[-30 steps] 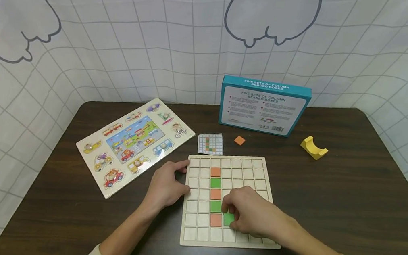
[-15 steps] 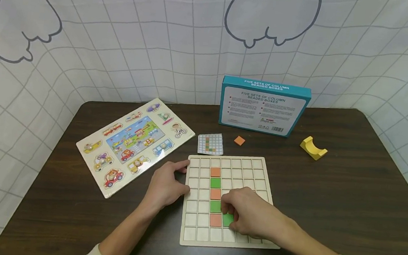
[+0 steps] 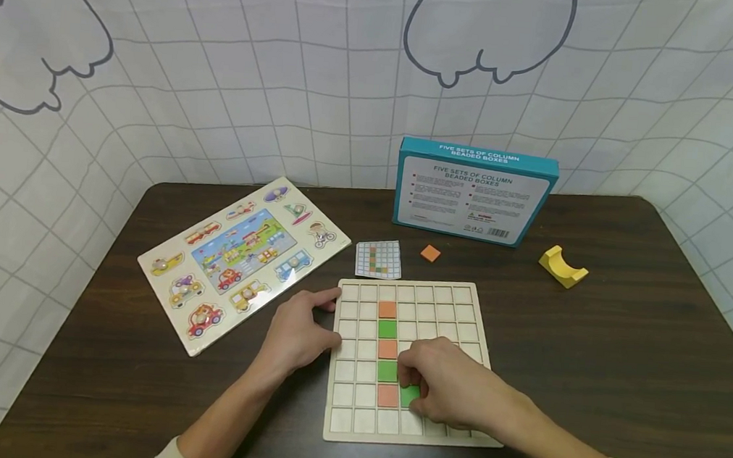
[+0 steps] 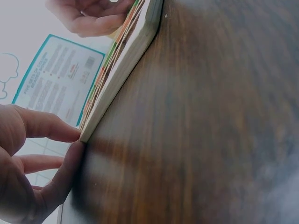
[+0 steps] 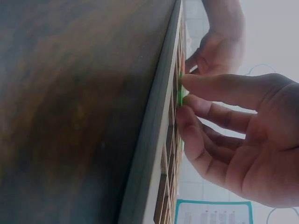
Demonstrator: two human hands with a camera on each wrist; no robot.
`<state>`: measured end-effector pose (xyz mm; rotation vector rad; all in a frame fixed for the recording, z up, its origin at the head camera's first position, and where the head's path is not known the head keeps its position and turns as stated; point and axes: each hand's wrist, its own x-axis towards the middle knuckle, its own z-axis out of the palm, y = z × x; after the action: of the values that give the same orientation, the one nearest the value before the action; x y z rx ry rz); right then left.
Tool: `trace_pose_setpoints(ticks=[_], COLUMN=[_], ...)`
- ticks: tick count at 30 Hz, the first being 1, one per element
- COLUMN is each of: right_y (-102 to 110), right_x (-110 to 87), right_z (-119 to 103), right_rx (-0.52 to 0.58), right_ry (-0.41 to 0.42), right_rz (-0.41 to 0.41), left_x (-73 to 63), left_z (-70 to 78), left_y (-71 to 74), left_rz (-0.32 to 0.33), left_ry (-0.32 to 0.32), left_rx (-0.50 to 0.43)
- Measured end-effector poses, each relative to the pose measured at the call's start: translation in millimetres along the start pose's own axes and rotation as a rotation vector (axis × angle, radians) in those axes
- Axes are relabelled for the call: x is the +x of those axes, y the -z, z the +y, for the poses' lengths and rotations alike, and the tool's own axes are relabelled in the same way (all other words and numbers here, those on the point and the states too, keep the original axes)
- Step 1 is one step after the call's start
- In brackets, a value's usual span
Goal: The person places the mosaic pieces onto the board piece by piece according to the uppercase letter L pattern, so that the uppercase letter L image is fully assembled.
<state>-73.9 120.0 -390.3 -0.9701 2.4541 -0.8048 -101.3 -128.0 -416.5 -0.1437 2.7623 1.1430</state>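
A wooden grid board (image 3: pixel 342 420) lies on the table, with orange and green square tiles in one column. My right hand (image 3: pixel 458 382) bends over the lower part of the board. Its thumb and fingertips pinch a green tile (image 3: pixel 409 396) at the cell right of the lowest orange tile (image 3: pixel 387 396). In the right wrist view, that green tile (image 5: pixel 181 88) sits at the board's surface under the fingertips. My left hand (image 3: pixel 297 332) touches the board's left edge with its index finger and thumb spread apart along it. The other left fingers are partly hidden.
A small pattern card (image 3: pixel 378 259) and a loose orange tile (image 3: pixel 430 253) lie behind the board. A picture puzzle board (image 3: pixel 201 320) is at the left. A teal box (image 3: pixel 474 195) stands at the back, and a yellow curved block (image 3: pixel 562 268) lies right.
My right hand has shifted very slightly left with the green tile, which now lies nearer the orange tile. The left hand keeps its place on the board's edge.
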Motion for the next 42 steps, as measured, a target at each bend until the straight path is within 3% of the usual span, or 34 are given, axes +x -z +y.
trace_pose_setpoints(ticks=[15, 26, 36, 42], right_y=[7.7, 22.5, 42.6, 63.5], right_x=[-2.5, -2.9, 3.3, 11.0], right_z=[2.7, 7.4, 21.9, 36.1], right_rx=[-0.017, -0.017, -0.017, 0.003], right_ry=[0.016, -0.020, -0.055, -0.131], right_rz=[0.034, 0.059, 0.085, 0.119], left_x=[3.1, 2.0, 2.6, 2.4], left_z=[-0.5, -2.2, -1.8, -1.1], left_y=[0.2, -0.3, 0.7, -0.1], left_rz=[-0.019, -0.013, -0.014, -0.015], left_ry=[0.007, 0.011, 0.015, 0.011], left_rx=[-0.026, -0.041, -0.036, -0.038])
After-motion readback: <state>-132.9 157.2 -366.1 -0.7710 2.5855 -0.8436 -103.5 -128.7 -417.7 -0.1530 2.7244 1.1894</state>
